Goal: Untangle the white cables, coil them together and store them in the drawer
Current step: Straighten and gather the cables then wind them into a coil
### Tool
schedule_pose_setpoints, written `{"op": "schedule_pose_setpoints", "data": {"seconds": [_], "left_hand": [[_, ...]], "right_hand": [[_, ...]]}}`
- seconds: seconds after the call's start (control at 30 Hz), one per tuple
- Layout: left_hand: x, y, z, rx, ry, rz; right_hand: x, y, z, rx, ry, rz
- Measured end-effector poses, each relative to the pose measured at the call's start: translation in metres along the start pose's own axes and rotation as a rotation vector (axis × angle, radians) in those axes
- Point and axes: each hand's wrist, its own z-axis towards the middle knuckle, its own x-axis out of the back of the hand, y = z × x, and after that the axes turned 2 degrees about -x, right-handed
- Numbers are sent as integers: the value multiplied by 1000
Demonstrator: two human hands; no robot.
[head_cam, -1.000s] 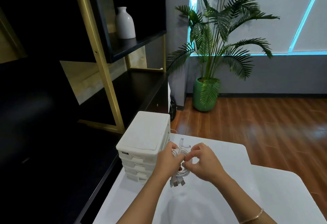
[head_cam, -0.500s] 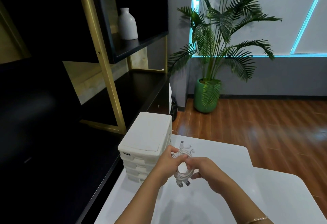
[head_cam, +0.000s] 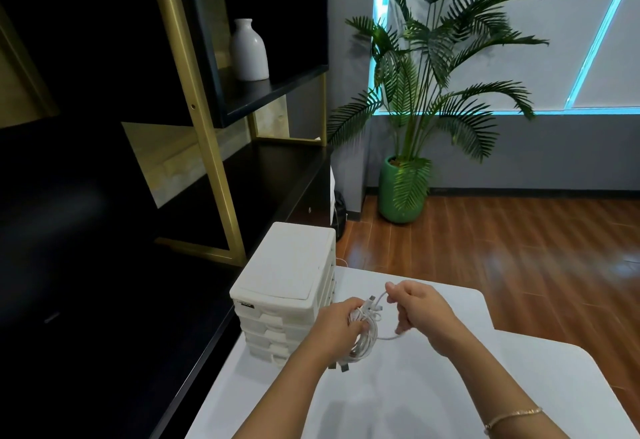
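A bundle of white cables (head_cam: 365, 331) hangs above the white table (head_cam: 398, 400), with several plug ends sticking out at top and bottom. My left hand (head_cam: 337, 326) grips the coiled part of the bundle. My right hand (head_cam: 420, 312) holds one loose strand that loops out to the right of the coil, pinched at the top and caught again lower down. A white mini drawer unit (head_cam: 287, 286) stands at the table's far left corner, just left of my left hand, with all its drawers shut.
A black and gold shelf unit (head_cam: 194, 127) rises left of the table, with a white vase (head_cam: 248, 50) on one shelf. A potted palm (head_cam: 403, 192) stands on the wooden floor beyond. A second white table (head_cam: 571, 386) adjoins on the right.
My right hand has moved away to the right and up from my left hand, drawing a loop of one strand out of the bundle. The left hand stays on the coil.
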Motion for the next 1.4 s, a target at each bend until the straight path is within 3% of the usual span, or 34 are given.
{"op": "schedule_pose_setpoints", "data": {"seconds": [0.27,0.43,0.8,0.93,1.07,1.4], "left_hand": [[4,-2,-7,-50,-73,41],[9,0,-11,-131,-113,7],[8,4,-10,-106,-30,-294],[7,-1,-9,-8,39,-351],[8,-3,-8,58,98,-347],[6,-5,-10,160,216,-307]], "right_hand": [[17,-14,15,165,79,-387],[17,-7,19,133,114,-317],[-2,11,15,-41,-114,-356],[-5,16,14,10,-58,-419],[-6,17,8,116,21,-330],[-7,19,-5,142,-208,-234]]}}
